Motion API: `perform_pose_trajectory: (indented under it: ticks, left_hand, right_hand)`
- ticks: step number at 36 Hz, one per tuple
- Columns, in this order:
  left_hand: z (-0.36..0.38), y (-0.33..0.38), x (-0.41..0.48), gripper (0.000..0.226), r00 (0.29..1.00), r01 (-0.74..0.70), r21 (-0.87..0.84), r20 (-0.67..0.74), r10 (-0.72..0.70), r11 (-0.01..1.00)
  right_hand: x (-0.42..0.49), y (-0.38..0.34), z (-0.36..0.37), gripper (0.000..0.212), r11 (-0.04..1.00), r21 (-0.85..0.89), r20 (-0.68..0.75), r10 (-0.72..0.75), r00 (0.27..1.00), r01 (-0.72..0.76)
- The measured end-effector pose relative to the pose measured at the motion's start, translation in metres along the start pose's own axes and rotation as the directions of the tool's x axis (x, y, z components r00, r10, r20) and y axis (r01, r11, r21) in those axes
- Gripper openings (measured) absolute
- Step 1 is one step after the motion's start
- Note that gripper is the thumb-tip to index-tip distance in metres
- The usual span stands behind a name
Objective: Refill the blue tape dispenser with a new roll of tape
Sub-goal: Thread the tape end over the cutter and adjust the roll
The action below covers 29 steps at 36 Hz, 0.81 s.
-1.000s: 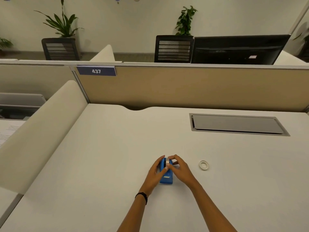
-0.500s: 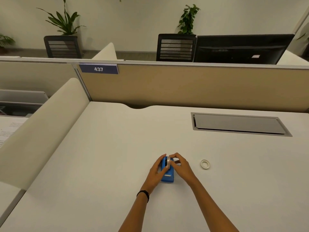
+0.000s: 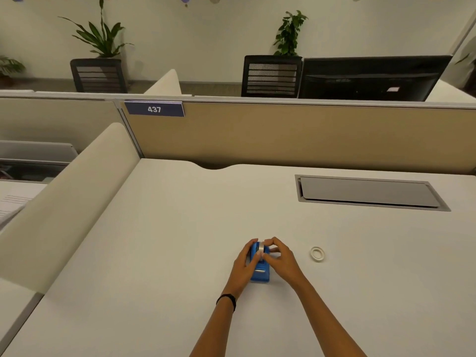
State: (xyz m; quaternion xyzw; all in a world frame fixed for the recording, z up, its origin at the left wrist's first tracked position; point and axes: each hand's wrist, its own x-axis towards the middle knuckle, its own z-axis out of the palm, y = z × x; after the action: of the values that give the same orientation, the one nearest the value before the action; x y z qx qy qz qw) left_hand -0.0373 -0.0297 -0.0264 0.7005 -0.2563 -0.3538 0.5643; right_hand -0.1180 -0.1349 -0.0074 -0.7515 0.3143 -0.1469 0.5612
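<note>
The blue tape dispenser stands on the white desk near its front middle. A clear tape roll sits upright in the dispenser's top. My left hand wraps the dispenser's left side and steadies it. My right hand is on the right side, its fingertips pinching the roll from the top and side. A small empty white tape core lies flat on the desk to the right of my right hand.
A grey cable hatch is set into the desk at the back right. A tan partition with a "437" sign closes the back; a curved cream divider bounds the left. Beyond are chairs, a monitor and plants.
Both hands stay on the dispenser; my right fingers have shifted slightly on the roll. The camera has tilted a little.
</note>
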Motion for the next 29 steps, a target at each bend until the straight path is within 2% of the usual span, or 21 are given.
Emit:
perform_pose_trajectory:
  ticks: [8,15,22,29]
  left_hand:
    - [-0.001,0.0,0.001,0.039,1.0,-0.006,0.034,0.012,0.006,0.999]
    - [-0.002,-0.003,0.0,0.035,1.0,-0.013,0.027,0.012,0.013,1.0]
    - [-0.006,-0.008,0.002,0.037,0.999,-0.014,0.054,0.052,0.011,0.998]
    - [-0.005,-0.011,0.003,0.039,0.999,-0.019,0.058,0.04,0.017,0.998]
  right_hand:
    - [0.0,-0.004,0.007,0.01,1.0,-0.011,-0.067,-0.006,0.998,0.005]
    - [0.006,-0.004,0.013,0.016,1.0,-0.018,-0.132,0.022,0.991,-0.025]
    - [0.009,-0.003,0.015,0.018,0.995,0.019,-0.119,0.095,0.988,-0.093]
    - [0.006,-0.005,0.013,0.017,0.996,0.016,-0.095,0.088,0.992,-0.087]
